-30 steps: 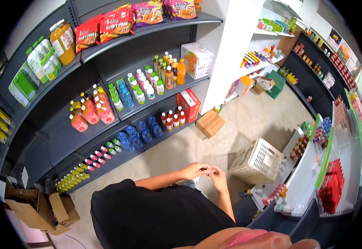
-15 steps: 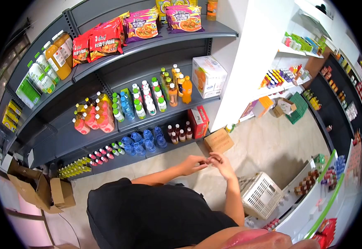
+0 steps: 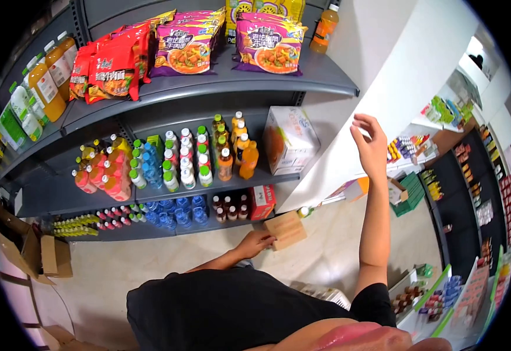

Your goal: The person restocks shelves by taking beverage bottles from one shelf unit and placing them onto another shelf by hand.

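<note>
My right hand point(image 3: 369, 140) is raised beside the white pillar point(image 3: 349, 76). Its fingers are bent but apart, with nothing seen between them. Lower down, my left hand point(image 3: 255, 243) hangs over the floor, its loosely bent fingers pointing right; I make out nothing held in it. From this angle the fingertips overlap the edge of a brown cardboard box point(image 3: 287, 230), and I cannot tell whether they touch it. Purple instant noodle packs point(image 3: 269, 48) lie on the top shelf, left of my right hand. A white carton point(image 3: 292, 140) stands on the shelf below.
Red noodle packs point(image 3: 112, 70) and juice bottles point(image 3: 46, 90) share the top shelf point(image 3: 220, 85). Several drink bottles point(image 3: 188, 158) fill the middle shelf. A red box point(image 3: 262, 202) stands low down. A pale crate point(image 3: 326, 293) is partly hidden by my body. Opened cardboard boxes point(image 3: 56, 256) are at left.
My hands were together in front of me and have parted. The right hand has risen to the pillar; the left has moved slightly left and down. My view has shifted closer to the shelves.
</note>
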`<state>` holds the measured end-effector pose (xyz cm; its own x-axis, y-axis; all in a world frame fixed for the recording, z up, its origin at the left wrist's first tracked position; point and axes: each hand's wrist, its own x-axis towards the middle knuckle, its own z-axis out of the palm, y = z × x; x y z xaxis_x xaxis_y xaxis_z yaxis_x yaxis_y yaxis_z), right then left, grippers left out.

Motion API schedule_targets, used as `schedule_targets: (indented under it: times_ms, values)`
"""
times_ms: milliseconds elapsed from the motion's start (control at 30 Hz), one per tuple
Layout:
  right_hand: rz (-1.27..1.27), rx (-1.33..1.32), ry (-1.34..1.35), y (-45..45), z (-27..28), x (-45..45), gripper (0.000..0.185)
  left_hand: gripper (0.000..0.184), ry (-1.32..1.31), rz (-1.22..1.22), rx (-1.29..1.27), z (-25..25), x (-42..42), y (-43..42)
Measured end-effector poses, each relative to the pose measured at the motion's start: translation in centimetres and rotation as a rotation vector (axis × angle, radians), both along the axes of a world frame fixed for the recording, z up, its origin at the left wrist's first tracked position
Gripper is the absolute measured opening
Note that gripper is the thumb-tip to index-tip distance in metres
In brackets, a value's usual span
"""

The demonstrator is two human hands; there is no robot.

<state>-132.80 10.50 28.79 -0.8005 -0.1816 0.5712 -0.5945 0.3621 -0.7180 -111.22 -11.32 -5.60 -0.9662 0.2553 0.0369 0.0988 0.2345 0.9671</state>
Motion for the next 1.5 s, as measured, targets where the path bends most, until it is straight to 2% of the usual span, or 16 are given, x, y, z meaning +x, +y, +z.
schedule_targets:
  times_ms: [200, 333, 400, 567, 700, 800, 900, 1000, 1067, 1133, 1200, 1267, 1333, 1367, 1400, 1500]
  values:
    - [0.044, 0.011, 0.231, -5.0, 3.9, -14.2, 0.038, 0.031, 0.113, 0.068, -0.010, 0.6, -8.5, -1.0]
    - [-0.126, 0.255, 0.375, -7.9, 8.0, -23.0, 0.046, 0.026, 0.137, 0.148, -0.029, 1.6, -11.2, -1.1]
    - [-0.176, 0.366, 0.593, -9.6, 9.2, -30.5, 0.054, 0.025, 0.160, 0.184, -0.059, 2.3, -11.6, -0.8]
    - [-0.413, 0.566, 0.531, -15.1, 12.8, -41.7, 0.074, 0.022, 0.089, 0.368, -0.027, 4.2, -10.6, 1.1]
    - [-0.429, 0.523, 0.243, -17.6, 13.7, -45.7, 0.080, 0.022, 0.045, 0.476, -0.007, 4.1, -10.5, 2.7]
    - [-0.332, 0.278, 0.181, -17.1, 14.0, -44.2, 0.081, 0.024, 0.000, 0.611, 0.312, 0.9, -10.8, 3.3]
    - [-0.243, 0.154, 0.302, -15.7, 13.0, -36.3, 0.070, 0.022, 0.080, 0.695, 0.273, 1.4, -11.5, 3.4]
    - [-0.162, 0.027, 0.452, -13.3, 9.2, -29.2, 0.061, 0.025, 0.380, 0.775, -0.010, 8.4, -14.7, 2.5]
    - [-0.066, -0.062, 0.507, -11.0, 6.9, -24.6, 0.055, 0.038, 0.489, 0.733, 0.030, 16.5, -17.0, 2.4]
    - [0.065, -0.165, 0.499, -8.5, 5.6, -20.5, 0.049, 0.049, 0.770, 0.768, -0.156, 22.6, -20.4, 2.1]
    - [0.065, -0.159, 0.625, -6.4, 4.0, -18.6, 0.042, 0.062, 0.992, 0.771, -0.166, 28.3, -23.8, 3.2]
    - [0.218, -0.287, 0.784, -4.7, 3.1, -17.0, 0.034, 0.076, 1.263, 0.826, -0.382, 33.2, -26.9, 4.6]
    - [0.252, -0.214, 0.838, -2.8, 2.1, -15.2, 0.036, 0.083, 1.256, 0.843, -0.357, 35.3, -29.4, 6.3]
    - [0.164, -0.135, 0.972, -2.0, 1.9, -14.1, 0.029, 0.080, 1.297, 0.845, -0.398, 35.4, -31.1, 6.3]
    - [0.248, -0.215, 1.011, -1.9, 0.9, -13.8, 0.018, 0.067, 1.353, 0.824, -0.340, 34.8, -33.0, 5.9]
    - [0.382, -0.225, 1.012, -0.4, -0.2, -10.4, 0.017, 0.044, 1.469, 0.780, -0.230, 33.2, -32.1, 6.2]
